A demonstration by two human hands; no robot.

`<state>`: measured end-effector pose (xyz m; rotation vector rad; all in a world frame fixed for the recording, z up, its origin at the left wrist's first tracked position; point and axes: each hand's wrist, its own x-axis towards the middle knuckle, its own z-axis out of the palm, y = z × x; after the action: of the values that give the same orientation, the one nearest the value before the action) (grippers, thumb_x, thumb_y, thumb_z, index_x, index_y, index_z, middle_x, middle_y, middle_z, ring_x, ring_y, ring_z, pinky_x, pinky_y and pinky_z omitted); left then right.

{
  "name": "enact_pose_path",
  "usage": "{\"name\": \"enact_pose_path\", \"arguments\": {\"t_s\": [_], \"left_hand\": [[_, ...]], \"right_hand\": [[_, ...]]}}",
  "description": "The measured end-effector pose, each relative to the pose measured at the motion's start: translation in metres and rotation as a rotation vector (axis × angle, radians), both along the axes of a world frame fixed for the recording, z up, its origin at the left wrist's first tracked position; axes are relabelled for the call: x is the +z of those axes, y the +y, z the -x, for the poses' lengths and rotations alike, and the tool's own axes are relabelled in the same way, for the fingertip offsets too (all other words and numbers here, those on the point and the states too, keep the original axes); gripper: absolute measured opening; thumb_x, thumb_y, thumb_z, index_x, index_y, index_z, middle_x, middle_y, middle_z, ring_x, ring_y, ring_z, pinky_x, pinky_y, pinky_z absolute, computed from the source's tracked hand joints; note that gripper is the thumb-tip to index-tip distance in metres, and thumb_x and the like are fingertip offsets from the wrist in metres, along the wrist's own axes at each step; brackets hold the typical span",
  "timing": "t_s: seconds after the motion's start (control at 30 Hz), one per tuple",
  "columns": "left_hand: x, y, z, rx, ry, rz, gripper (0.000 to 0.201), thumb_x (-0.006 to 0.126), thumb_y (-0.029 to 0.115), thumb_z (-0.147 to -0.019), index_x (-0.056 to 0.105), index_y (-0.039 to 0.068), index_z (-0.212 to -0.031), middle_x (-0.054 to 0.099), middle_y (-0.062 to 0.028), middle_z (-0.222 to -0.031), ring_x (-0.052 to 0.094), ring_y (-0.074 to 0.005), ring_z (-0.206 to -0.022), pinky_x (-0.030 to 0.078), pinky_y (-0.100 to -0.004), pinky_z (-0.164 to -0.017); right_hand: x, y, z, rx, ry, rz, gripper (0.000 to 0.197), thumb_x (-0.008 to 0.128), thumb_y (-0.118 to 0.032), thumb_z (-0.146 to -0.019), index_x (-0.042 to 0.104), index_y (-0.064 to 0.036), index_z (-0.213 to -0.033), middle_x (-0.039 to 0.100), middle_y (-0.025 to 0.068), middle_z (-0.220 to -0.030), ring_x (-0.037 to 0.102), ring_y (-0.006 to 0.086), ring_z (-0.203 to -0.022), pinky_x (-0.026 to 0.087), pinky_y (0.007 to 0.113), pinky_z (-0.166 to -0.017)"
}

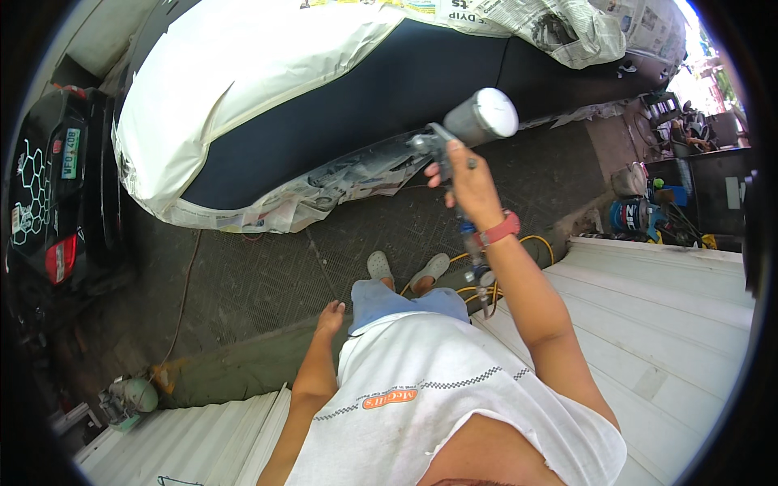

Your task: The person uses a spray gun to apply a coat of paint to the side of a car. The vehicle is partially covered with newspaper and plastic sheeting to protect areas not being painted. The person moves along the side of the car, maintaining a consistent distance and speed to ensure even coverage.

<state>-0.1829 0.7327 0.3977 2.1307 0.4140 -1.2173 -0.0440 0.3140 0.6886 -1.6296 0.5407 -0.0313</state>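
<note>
My right hand (pixel 470 185) is wrapped around the handle of a spray gun (pixel 438 146), held out in front of me. A grey paint cup with a white lid (pixel 496 112) sits tilted on the gun, and a hose with a small gauge (pixel 485 277) hangs below the grip. The nozzle points left, near the dark body panel (pixel 324 121) of a car. White masking sheet (pixel 190 89) and newspaper (pixel 559 32) cover the car around that panel, and plastic and paper hang along its lower edge. My left hand (pixel 330 316) hangs by my side, fingers curled, with nothing visible in it.
A black car (pixel 65 186) with a red tail light stands at the left. Yellow hose (pixel 535 240) curls on the floor behind my right arm. Tools and containers crowd a bench (pixel 717 174) at the right. A greenish tank (pixel 139 396) and corrugated white sheets (pixel 648 324) are behind me.
</note>
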Motion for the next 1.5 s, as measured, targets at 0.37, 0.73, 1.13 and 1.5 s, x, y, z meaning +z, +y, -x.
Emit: {"name": "enact_pose_path", "arguments": {"t_s": [0.37, 0.73, 1.13, 1.5], "left_hand": [[-0.005, -0.002, -0.016, -0.041, 0.012, -0.018, 0.060, 0.057, 0.042, -0.107, 0.051, 0.005, -0.153, 0.059, -0.0168, -0.151, 0.055, -0.0301, -0.141, 0.042, -0.0408, -0.117], [-0.003, -0.011, -0.026, -0.023, 0.011, 0.021, 0.059, 0.057, 0.040, -0.107, 0.052, 0.003, -0.153, 0.056, -0.0179, -0.154, 0.052, -0.0293, -0.144, 0.039, -0.0403, -0.119], [-0.007, -0.016, -0.012, -0.017, -0.001, 0.002, 0.059, 0.056, 0.041, -0.107, 0.051, 0.004, -0.153, 0.058, -0.0163, -0.152, 0.055, -0.0299, -0.142, 0.042, -0.0410, -0.118], [0.007, -0.022, -0.018, -0.044, 0.001, -0.013, 0.058, 0.056, 0.038, -0.107, 0.052, 0.001, -0.152, 0.058, -0.0172, -0.152, 0.054, -0.0292, -0.142, 0.042, -0.0410, -0.118]], "right_hand": [[0.019, -0.158, 0.031, -0.476, -0.017, 0.260, 0.064, 0.039, -0.057, -0.111, 0.069, -0.0004, -0.115, 0.076, 0.0106, -0.091, 0.072, 0.0136, -0.073, 0.049, 0.027, -0.044], [0.034, -0.080, 0.012, -0.270, -0.057, 0.068, 0.064, 0.041, -0.057, -0.110, 0.065, -0.0006, -0.128, 0.075, 0.0113, -0.092, 0.071, 0.0128, -0.074, 0.049, 0.025, -0.044], [0.034, 0.052, -0.015, 0.217, -0.056, -0.172, 0.058, 0.045, -0.049, -0.112, 0.061, -0.0009, -0.140, 0.071, 0.0072, -0.090, 0.067, 0.0084, -0.074, 0.049, 0.023, -0.046], [0.052, -0.065, -0.019, -0.108, -0.098, 0.069, 0.061, 0.045, -0.055, -0.110, 0.064, -0.0018, -0.133, 0.074, 0.0097, -0.091, 0.070, 0.0112, -0.074, 0.047, 0.024, -0.044]]}}
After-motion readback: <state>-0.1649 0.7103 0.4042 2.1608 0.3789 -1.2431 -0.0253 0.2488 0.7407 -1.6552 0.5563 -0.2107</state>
